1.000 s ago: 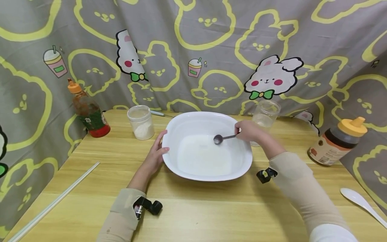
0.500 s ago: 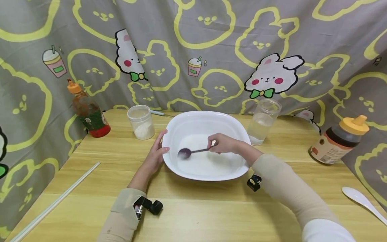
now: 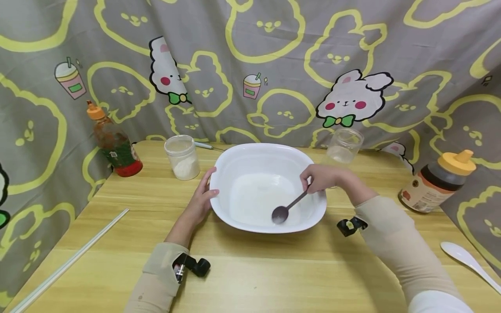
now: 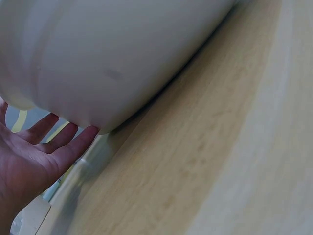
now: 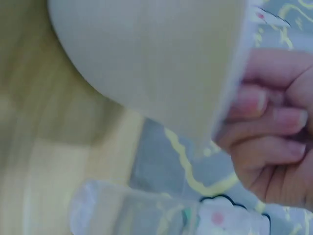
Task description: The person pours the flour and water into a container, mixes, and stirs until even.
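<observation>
A white basin [image 3: 270,150] stands on the table with a thin layer of whitish material across its bottom. My left hand [image 3: 199,204] steadies its left side, thumb over the rim; in the left wrist view the fingers [image 4: 73,147] lie along the outer wall. Over the basin's right side, my right hand [image 3: 322,177] grips the handle of a dark spoon [image 3: 280,214]. The spoon slants down to the left, its bowl low near the basin's front inner wall. In the right wrist view, curled fingers [image 5: 269,122] show behind the rim, and the spoon is hidden.
A jar of white powder [image 3: 182,158] and a red sauce bottle [image 3: 117,145] stand to the left. Behind my right hand is a clear jar of liquid [image 3: 344,145]. A yellow-capped bottle [image 3: 436,182], white spoon [image 3: 467,260] and chopsticks [image 3: 74,258] lie outward. A curtain [image 3: 219,34] hangs behind.
The spoon first swept left across the basin, then came back right and toward the front wall, with my right hand following. My left hand and the basin have stayed in place.
</observation>
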The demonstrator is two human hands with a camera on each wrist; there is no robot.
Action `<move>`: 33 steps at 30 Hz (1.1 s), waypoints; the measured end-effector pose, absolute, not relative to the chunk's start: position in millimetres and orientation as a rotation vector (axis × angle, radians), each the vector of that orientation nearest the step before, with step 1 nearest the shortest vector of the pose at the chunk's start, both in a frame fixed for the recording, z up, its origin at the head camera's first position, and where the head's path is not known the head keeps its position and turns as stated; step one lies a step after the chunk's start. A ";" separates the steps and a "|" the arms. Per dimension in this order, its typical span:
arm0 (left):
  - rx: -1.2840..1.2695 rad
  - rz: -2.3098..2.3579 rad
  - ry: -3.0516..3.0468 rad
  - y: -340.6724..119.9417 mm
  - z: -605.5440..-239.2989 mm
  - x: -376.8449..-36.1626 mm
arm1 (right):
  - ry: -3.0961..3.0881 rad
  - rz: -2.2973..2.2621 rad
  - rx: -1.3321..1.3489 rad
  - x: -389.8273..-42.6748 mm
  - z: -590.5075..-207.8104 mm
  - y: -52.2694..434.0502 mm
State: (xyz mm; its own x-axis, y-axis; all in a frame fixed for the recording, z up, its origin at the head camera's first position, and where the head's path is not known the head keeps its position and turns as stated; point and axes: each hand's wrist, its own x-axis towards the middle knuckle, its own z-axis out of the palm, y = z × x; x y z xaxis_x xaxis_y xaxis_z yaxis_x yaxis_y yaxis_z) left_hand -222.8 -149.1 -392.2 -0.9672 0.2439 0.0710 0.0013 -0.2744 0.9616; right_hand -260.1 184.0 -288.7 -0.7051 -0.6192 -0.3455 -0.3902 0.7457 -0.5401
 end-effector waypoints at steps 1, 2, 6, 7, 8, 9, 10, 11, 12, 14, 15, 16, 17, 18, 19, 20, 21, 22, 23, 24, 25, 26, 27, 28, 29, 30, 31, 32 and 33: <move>0.310 2.372 1.790 -149.1 -391.8 -222.7 | 2.483 -0.566 -0.752 -261.3 -285.6 187.3; 0.310 2.372 1.790 -149.1 -391.4 -222.6 | 2.537 -0.543 -0.744 -262.5 -283.1 189.7; 0.309 2.375 1.789 -148.9 -390.9 -222.2 | 2.742 -0.480 -0.699 -269.6 -283.5 191.0; 0.309 2.377 1.787 -148.8 -390.8 -222.1 | 2.781 -0.480 -0.688 -271.0 -286.1 188.5; 0.309 2.377 1.787 -148.7 -390.8 -222.1 | 2.814 -0.493 -0.685 -272.6 -289.7 184.9; 0.310 2.377 1.788 -148.6 -390.8 -222.1 | 2.849 -0.509 -0.683 -274.3 -294.3 180.6; 0.310 2.377 1.789 -148.5 -390.8 -221.9 | 2.878 -0.535 -0.684 -275.4 -298.8 175.3; 0.311 2.378 1.787 -148.4 -390.7 -221.8 | 2.899 -0.582 -0.684 -276.3 -303.6 169.4; 0.313 2.379 1.786 -148.2 -390.6 -221.6 | 2.899 -0.646 -0.671 -276.9 -308.4 163.3; 0.322 2.381 1.782 -148.0 -390.8 -221.5 | 2.868 -0.780 -0.633 -277.6 -318.2 151.1; 0.326 2.383 1.778 -148.0 -391.0 -221.4 | 2.838 -0.844 -0.609 -277.3 -322.7 145.4; 0.330 2.384 1.773 -148.0 -391.1 -221.4 | 2.802 -0.895 -0.587 -276.4 -326.5 140.0; 0.334 2.387 1.769 -147.9 -391.3 -221.6 | 2.761 -0.941 -0.568 -275.0 -329.7 135.0; 0.340 2.389 1.764 -147.9 -391.5 -221.6 | 2.715 -0.977 -0.556 -273.2 -332.4 130.5; 0.346 2.392 1.762 -147.8 -391.8 -221.8 | 2.672 -0.999 -0.555 -271.0 -334.3 126.5; 0.353 2.395 1.761 -147.9 -391.9 -222.1 | 2.625 -1.023 -0.562 -268.5 -335.4 123.3; 0.357 2.399 1.761 -147.9 -392.3 -222.4 | 2.575 -1.039 -0.575 -265.8 -335.9 120.8; 0.360 2.402 1.762 -147.9 -392.7 -222.7 | 2.526 -1.051 -0.593 -263.1 -335.9 119.1; 0.365 2.403 1.765 -147.9 -393.0 -222.9 | 2.471 -1.060 -0.613 -260.5 -335.7 118.3; 0.373 2.406 1.765 -147.8 -393.3 -223.1 | 2.420 -1.061 -0.633 -258.1 -335.1 118.6; 0.379 2.408 1.763 -147.8 -393.6 -223.3 | 2.368 -1.057 -0.657 -255.8 -334.1 119.7; 0.385 2.409 1.760 -147.8 -393.9 -223.5 | 2.317 -1.047 -0.675 -253.9 -333.1 121.8; 0.387 2.409 1.757 -147.8 -394.2 -223.6 | 2.275 -1.027 -0.702 -252.5 -331.9 124.7; 0.387 2.407 1.759 -147.8 -394.2 -223.6 | 2.236 -1.004 -0.728 -251.4 -330.6 128.4; 0.389 2.405 1.761 -147.8 -394.2 -223.7 | 2.211 -0.973 -0.762 -250.8 -328.9 132.8; 0.389 2.402 1.764 -147.9 -394.1 -223.7 | 2.196 -0.939 -0.794 -250.3 -326.7 137.5; 0.384 2.398 1.771 -148.1 -393.8 -223.6 | 2.183 -0.908 -0.822 -250.1 -323.9 142.8; 0.380 2.392 1.778 -148.3 -393.5 -223.5 | 2.181 -0.871 -0.848 -250.2 -320.4 148.3; 0.375 2.387 1.786 -148.5 -393.0 -223.4 | 2.183 -0.840 -0.870 -250.3 -316.2 153.9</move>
